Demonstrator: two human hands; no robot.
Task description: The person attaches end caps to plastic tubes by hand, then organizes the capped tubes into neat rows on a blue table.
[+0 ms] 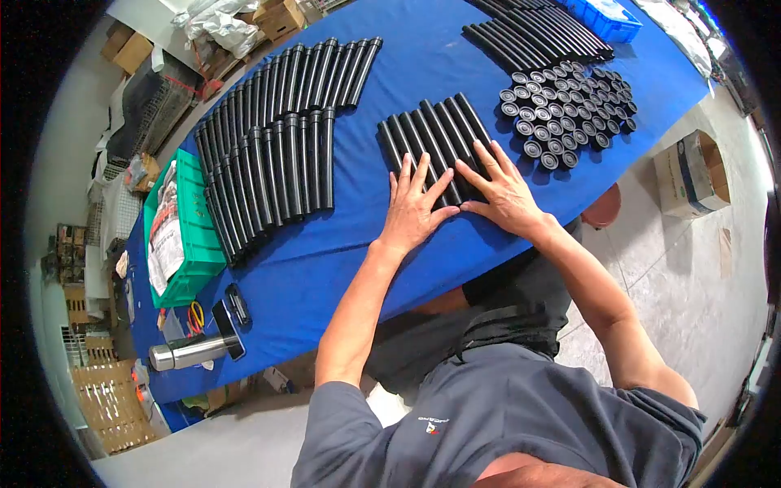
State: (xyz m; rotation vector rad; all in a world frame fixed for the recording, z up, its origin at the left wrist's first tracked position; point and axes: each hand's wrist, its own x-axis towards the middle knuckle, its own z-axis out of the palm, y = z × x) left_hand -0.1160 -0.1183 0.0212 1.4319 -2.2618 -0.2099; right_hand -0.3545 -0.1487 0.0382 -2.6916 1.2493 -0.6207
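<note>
Several black tubes (435, 138) lie side by side on the blue cloth in front of me. My left hand (412, 213) rests flat with spread fingers on the near ends of the left tubes. My right hand (506, 193) lies spread over the near ends of the right ones. The thumbs almost meet between the hands. Neither hand is wrapped round a tube. To the left, more black tubes with collared ends (281, 154) lie in two overlapping rows. At the upper right stand many round black caps (561, 114), with plain black tubes (537, 37) beyond them.
A green crate (198, 236) holding cloth or bags stands at the table's left edge. Near it are a steel bottle (191, 352), a phone (229, 329) and yellow-handled scissors (195, 315). A blue tray (610, 23) sits at the top right; a cardboard box (691, 175) stands on the floor.
</note>
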